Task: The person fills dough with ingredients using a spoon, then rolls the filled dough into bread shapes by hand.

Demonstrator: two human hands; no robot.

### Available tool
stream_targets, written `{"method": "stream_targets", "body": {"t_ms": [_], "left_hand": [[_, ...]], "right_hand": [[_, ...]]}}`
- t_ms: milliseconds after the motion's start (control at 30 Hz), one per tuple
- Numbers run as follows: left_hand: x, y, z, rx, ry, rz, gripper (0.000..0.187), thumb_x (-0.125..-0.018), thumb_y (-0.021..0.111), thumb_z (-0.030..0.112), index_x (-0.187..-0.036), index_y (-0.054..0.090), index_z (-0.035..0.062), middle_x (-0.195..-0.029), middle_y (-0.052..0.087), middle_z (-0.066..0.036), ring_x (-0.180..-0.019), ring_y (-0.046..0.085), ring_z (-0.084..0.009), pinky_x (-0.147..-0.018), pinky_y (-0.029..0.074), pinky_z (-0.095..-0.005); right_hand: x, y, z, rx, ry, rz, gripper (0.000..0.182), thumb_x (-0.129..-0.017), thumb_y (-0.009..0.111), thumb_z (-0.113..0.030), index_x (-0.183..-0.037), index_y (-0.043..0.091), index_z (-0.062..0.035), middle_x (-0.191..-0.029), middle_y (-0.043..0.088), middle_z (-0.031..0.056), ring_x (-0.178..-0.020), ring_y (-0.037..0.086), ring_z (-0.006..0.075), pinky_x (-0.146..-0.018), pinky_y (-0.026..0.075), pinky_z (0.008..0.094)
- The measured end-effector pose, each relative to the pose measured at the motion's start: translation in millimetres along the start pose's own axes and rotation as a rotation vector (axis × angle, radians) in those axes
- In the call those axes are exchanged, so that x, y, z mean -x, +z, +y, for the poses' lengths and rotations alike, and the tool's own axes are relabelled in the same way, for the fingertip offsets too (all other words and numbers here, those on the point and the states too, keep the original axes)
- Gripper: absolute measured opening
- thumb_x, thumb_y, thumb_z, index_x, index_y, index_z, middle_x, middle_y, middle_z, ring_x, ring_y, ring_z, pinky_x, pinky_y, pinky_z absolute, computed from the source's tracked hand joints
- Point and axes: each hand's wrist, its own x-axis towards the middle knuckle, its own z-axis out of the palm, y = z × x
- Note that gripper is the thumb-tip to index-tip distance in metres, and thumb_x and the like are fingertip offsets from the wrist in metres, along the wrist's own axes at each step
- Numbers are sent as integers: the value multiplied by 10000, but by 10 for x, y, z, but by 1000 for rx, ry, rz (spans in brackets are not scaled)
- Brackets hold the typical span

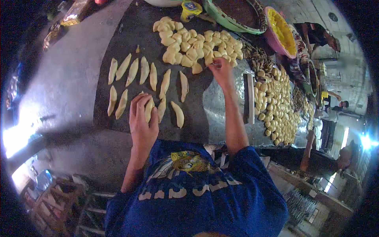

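My left hand [143, 116] curls over a long, tapered dough roll [149, 110], which shows between the fingers and thumb, low over the dark work surface. Several similar shaped rolls [133, 72] lie in two rough rows around and beyond it. My right hand [222, 73] pinches at the near edge of a cluster of soft dough pieces [185, 46]. Its fingertips touch a dough piece [210, 58] there; how much of it they grip is partly hidden.
Several round dough balls [276, 106] cover the table's right side, past a pale bar [249, 98]. Along the far edge stand a green basin [237, 27], a pink tub [272, 39] with yellow contents, and a yellow cup [190, 11]. Another person [339, 108] is in the right background.
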Motion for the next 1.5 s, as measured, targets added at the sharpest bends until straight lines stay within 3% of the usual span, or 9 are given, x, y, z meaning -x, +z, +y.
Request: {"method": "stream_targets", "body": {"t_ms": [200,400,600,833,967,1067,1233,1367,1500], "left_hand": [[-115,-48,-21,5,28,0,368,-842,600,-13,-1203,534,12,-1180,565,-178,-1126,548,-354,-965,441,-424],[-167,-20,-52,-29,42,-25,365,-843,601,-8,-1202,536,17,-1184,563,-170,-1127,549,-352,-966,441,-426],[-208,27,88,-23,92,-40,352,-843,609,1,-1188,539,17,-1185,561,-167,-1116,555,-349,-953,450,-422],[-76,501,576,214,124,-185,400,-813,629,-32,-1198,533,13,-1182,560,-181,-1068,582,-347,-924,473,-408],[3,992,1175,609,35,-241,376,-845,629,-13,-1212,552,21,-1181,583,-153,-1049,615,-250,-873,507,-346],[144,1202,1403,914,-153,-382,349,-884,619,24,-1228,562,34,-1233,570,-131,-1048,618,-180,-835,520,-303],[499,1311,1455,826,-288,-491,367,-880,614,39,-1245,587,54,-1224,590,-129,-1016,640,-200,-802,528,-302],[564,1152,1775,165,498,-26,300,-863,642,88,-1163,655,73,-1120,670,-119,-968,666,-293,-888,522,-373],[617,1146,1845,496,666,-209,321,-837,687,143,-1152,659,86,-1071,690,-106,-971,673,-315,-882,529,-399]], "right_hand": [[-114,-159,59,46,-41,72,406,-740,752,-108,-1115,607,-54,-1067,654,162,-925,641,341,-812,522,435],[-475,-355,-82,663,-499,-183,458,-672,720,-66,-1118,615,-78,-1099,655,61,-1175,517,310,-1028,416,422],[-637,-731,-131,368,-617,-174,301,-699,725,-163,-975,652,-69,-1009,670,130,-979,617,353,-881,499,450],[325,-1283,-498,-569,-208,186,211,-769,646,-14,-980,641,-15,-1011,642,91,-925,642,219,-816,531,317],[951,-1603,-781,-803,-99,-2,254,-820,619,24,-1074,611,11,-1063,610,85,-943,633,205,-823,538,292],[1470,-1655,-917,-298,-170,-36,251,-851,647,-3,-1097,607,27,-1052,621,124,-935,638,246,-822,534,320],[2155,-1439,-734,-309,22,277,197,-877,659,-35,-1061,633,30,-999,642,143,-927,633,256,-810,510,335],[2420,-1423,-585,-691,122,188,159,-886,646,-63,-1012,632,32,-951,652,79,-890,620,201,-781,499,327],[2677,-1660,-697,-1098,190,45,99,-869,647,-78,-949,659,-21,-907,649,32,-866,601,115,-740,493,286]]}}
